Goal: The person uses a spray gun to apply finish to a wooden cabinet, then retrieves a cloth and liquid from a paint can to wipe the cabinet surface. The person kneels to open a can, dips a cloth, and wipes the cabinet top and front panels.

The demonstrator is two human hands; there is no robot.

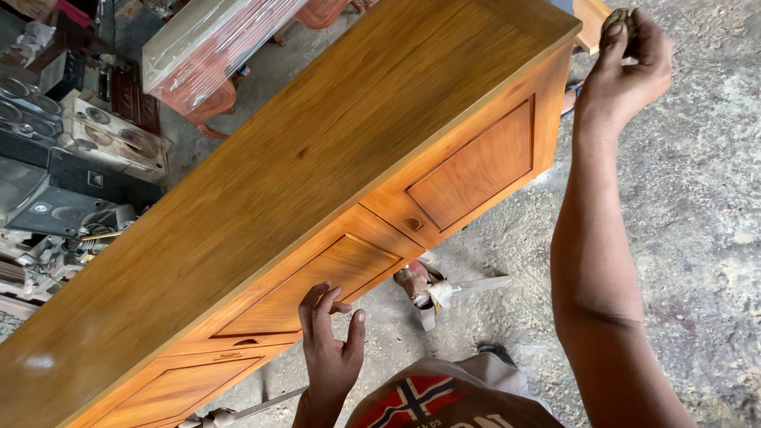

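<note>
Hands: our left hand [329,349] spreads open beside the cabinet door [317,285]; our right hand [626,67] pinches a small dark object [617,17] past the cabinet's [317,158] end.

Head view, steeply downward, close

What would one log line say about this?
left hand: open, fingertips at cabinet door | right hand: raised, pinching small dark object

Dusty concrete floor [697,198], wrapped chair [210,47] behind
</note>
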